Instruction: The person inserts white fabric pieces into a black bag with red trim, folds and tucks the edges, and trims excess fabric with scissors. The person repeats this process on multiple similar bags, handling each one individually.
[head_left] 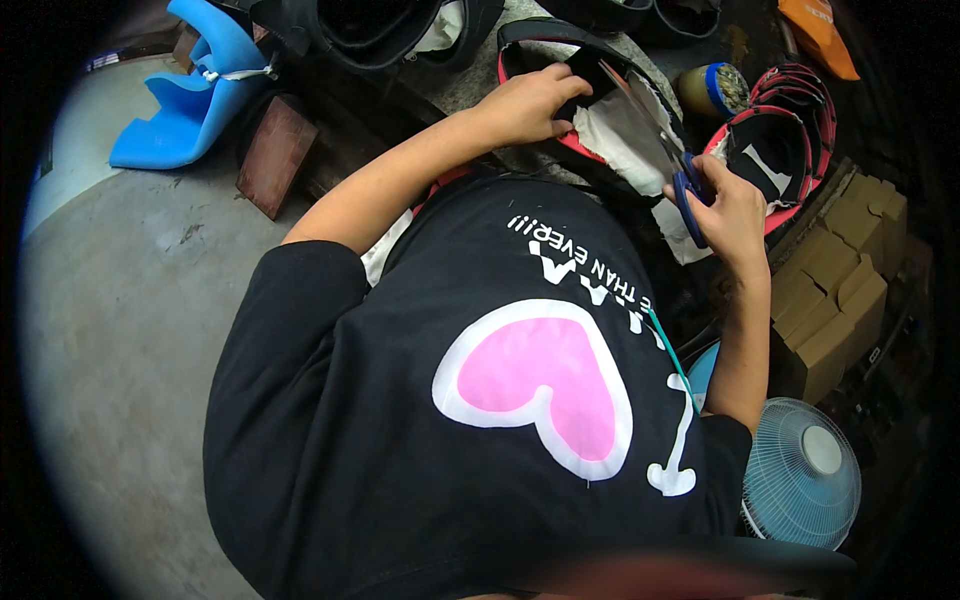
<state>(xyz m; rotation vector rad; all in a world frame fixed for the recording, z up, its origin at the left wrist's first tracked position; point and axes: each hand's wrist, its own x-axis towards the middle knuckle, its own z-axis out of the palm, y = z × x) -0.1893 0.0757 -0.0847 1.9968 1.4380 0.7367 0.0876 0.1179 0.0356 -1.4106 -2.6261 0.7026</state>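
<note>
1. Closest to me is my black shirt (300,430), with a fan (822,450) beside me on the right.
2. My right hand (730,205) has its fingers wrapped on the blue-handled scissors (682,190). I judge them stiff and fairly light; the handle loops are the place to hold, well clear of the blades, which point away from me across the white cloth (612,140).
3. That cloth lies along the inside and near edge of a black band with red edging (575,147). It looks thin, soft and likely to crease — best held flat close to the blades.
4. My left hand (527,105) sits on the band's near-left side, its fingers curled over the rim, thumb apart from them by the red edge. I cannot tell how tightly they pinch. The band seems light and springy, so I would grip it by its rim.
5. Just right of the scissors stand more red-and-black loops (825,125); beyond my right forearm are cardboard boxes (835,290).
6. Farther off are a blue-rimmed jar (714,90) and, over to the left, a curved blue sheet (185,120).
</note>
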